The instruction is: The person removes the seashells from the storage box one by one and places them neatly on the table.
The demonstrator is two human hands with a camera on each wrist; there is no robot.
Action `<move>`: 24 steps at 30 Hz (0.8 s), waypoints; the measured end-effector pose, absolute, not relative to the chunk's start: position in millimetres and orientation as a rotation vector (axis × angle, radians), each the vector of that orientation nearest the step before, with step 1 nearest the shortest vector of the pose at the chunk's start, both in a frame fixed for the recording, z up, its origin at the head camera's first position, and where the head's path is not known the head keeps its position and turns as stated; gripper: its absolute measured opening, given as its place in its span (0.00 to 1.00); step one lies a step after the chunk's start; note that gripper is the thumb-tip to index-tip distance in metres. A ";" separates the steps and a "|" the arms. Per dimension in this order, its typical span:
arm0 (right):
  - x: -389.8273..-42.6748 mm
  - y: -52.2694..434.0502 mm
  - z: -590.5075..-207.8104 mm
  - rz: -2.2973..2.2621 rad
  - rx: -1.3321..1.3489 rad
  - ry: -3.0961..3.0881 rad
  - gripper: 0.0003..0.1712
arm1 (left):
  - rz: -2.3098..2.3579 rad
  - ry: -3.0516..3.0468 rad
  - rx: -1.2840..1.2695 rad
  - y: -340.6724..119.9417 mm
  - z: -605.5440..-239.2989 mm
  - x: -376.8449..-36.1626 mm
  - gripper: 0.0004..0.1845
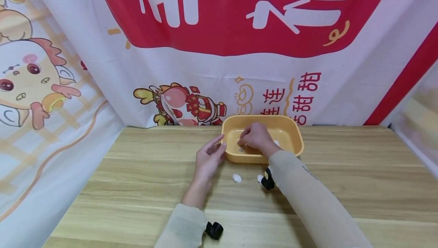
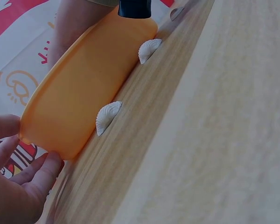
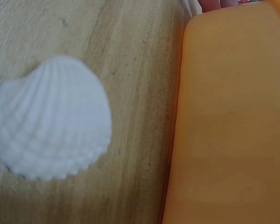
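A yellow-orange plastic basin (image 1: 297,141) stands on the wooden table against the hanging cloth. My right hand (image 1: 256,137) reaches down into its left half, fingers curled, pinching a small pale thing that looks like a seashell (image 1: 240,141). Near the fingertips another small shell (image 1: 241,149) lies on the basin floor; a white one (image 1: 276,142) shows beside the wrist. My left hand (image 1: 208,158) touches the basin's left end from outside, fingers fairly straight at the rim and thumb (image 2: 46,170) low on the wall. The right fingertips are hidden in both wrist views.
In front of the basin lie two ribbed white seashells (image 1: 237,178) (image 2: 150,50). Farther along its base is a greyish-brown shell (image 2: 176,13). Black wrist cameras (image 1: 214,231) sit on both sleeves. Printed cloth (image 1: 191,65) hangs behind the table (image 1: 137,187) and at its sides.
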State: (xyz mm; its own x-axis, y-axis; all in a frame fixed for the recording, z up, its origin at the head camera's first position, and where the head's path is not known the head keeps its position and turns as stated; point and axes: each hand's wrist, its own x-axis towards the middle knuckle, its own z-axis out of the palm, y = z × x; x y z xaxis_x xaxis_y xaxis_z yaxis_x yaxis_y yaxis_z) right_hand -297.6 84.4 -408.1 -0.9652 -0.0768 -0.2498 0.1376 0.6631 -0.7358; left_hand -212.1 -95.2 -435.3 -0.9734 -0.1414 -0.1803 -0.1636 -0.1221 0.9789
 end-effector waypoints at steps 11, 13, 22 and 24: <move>-294.6 82.8 -405.6 -1.197 -0.004 2.612 0.06 | 2.310 2.087 -0.351 -95.0 -435.7 -211.6 0.19; -294.5 82.1 -405.5 -1.197 -0.005 2.614 0.06 | 2.312 2.087 -0.347 -95.2 -436.1 -211.8 0.19; -294.2 81.5 -405.0 -1.175 -0.018 2.616 0.05 | 2.313 2.087 -0.354 -95.6 -436.8 -212.4 0.19; -294.4 81.5 -405.4 -1.175 -0.036 2.612 0.05 | 2.314 2.087 -0.352 -95.6 -436.8 -212.4 0.19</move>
